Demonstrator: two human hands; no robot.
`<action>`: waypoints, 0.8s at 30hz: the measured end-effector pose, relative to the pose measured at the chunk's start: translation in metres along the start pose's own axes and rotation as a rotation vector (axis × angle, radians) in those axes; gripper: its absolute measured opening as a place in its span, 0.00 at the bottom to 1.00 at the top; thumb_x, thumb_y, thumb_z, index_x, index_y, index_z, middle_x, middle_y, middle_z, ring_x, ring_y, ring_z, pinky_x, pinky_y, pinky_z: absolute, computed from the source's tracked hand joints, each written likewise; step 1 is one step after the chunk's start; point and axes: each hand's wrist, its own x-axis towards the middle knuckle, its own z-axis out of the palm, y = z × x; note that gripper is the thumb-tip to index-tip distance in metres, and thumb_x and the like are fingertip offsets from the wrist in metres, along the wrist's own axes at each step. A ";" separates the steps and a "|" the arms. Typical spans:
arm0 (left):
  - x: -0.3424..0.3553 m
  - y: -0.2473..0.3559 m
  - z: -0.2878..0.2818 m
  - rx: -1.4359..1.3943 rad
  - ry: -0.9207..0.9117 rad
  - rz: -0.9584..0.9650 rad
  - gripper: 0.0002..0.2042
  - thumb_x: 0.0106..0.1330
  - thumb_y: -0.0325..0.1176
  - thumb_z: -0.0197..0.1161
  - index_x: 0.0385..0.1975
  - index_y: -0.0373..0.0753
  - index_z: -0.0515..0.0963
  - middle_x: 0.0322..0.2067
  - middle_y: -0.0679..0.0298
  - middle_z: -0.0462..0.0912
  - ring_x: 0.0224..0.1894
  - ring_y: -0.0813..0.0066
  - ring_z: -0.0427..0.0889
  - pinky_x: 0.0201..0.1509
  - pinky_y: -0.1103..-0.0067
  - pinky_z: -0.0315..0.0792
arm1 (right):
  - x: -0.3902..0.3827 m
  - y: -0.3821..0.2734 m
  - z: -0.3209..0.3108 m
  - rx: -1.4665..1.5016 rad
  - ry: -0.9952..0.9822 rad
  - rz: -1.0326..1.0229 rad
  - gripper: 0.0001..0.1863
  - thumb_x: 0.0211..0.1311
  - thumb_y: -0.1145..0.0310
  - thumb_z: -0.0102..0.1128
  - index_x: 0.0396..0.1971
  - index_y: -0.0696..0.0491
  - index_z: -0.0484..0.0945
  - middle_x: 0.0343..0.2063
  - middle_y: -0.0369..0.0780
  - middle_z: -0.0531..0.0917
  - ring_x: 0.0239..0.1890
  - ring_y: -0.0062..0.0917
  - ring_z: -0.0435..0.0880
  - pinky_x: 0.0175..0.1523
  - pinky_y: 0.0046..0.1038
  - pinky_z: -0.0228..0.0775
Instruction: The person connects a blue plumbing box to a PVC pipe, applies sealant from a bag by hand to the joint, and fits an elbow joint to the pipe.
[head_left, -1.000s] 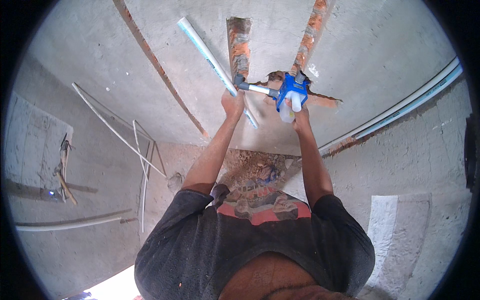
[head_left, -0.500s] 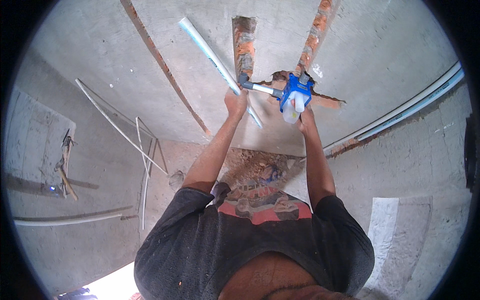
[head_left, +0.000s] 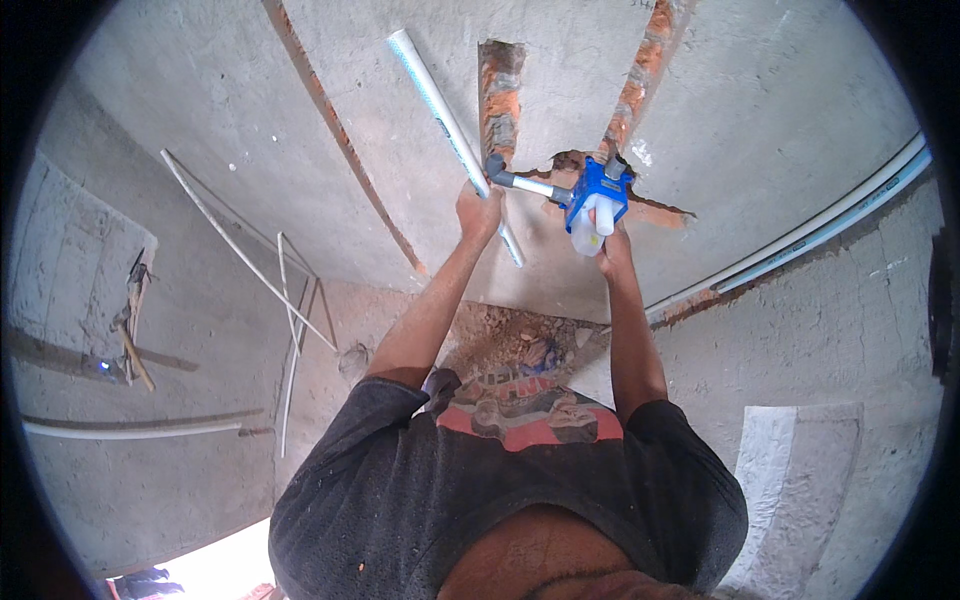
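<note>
The two hands are apart, each engaged on its own part of the work against a grey plastered wall (head_left: 420,130). The left hand (head_left: 480,212) is closed around a white pipe (head_left: 432,95) with blue markings, which slants up and to the left across the wall; a short white length (head_left: 512,245) shows below the fist, and whether it belongs to the same pipe cannot be told. The right hand (head_left: 617,250) grips a blue housing (head_left: 606,186) from its lower side, the fingers largely hidden. The housing stands in front of the broken opening (head_left: 568,160) in the wall; whether it is seated there cannot be determined. A white cylinder (head_left: 604,218) and a translucent cover (head_left: 586,239) project from its face, and a grey fitting (head_left: 615,168) sits at its top. From its left side a short pipe section (head_left: 534,187) runs to a grey elbow (head_left: 496,167), located just above the left hand. Chases exposing red brick are cut in the wall, the middle chase (head_left: 500,100) ending near the elbow. Rubble (head_left: 500,335) lies at the wall's foot. Further pipes (head_left: 820,235) run along the right-hand side, and a hammer (head_left: 134,355) is noted at far left.
</note>
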 end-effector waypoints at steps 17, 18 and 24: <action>0.003 0.005 0.001 0.064 -0.076 0.028 0.16 0.53 0.34 0.65 0.38 0.31 0.79 0.33 0.45 0.83 0.40 0.50 0.83 0.47 0.64 0.74 | 0.012 0.007 -0.012 -0.076 0.056 -0.089 0.27 0.54 0.67 0.73 0.54 0.50 0.72 0.43 0.35 0.81 0.44 0.25 0.82 0.49 0.31 0.75; 0.003 0.004 0.000 0.069 -0.080 0.020 0.15 0.53 0.35 0.65 0.38 0.31 0.79 0.33 0.45 0.83 0.40 0.49 0.83 0.47 0.64 0.74 | 0.011 0.006 -0.008 -0.077 0.073 -0.079 0.28 0.54 0.69 0.72 0.54 0.51 0.71 0.44 0.36 0.81 0.44 0.26 0.81 0.49 0.31 0.75; 0.004 0.004 0.003 0.071 -0.083 0.020 0.15 0.54 0.35 0.65 0.38 0.32 0.79 0.35 0.45 0.83 0.42 0.48 0.83 0.48 0.63 0.73 | 0.008 -0.001 -0.005 -0.113 0.069 -0.085 0.32 0.53 0.69 0.73 0.57 0.53 0.68 0.45 0.38 0.80 0.44 0.27 0.82 0.49 0.32 0.75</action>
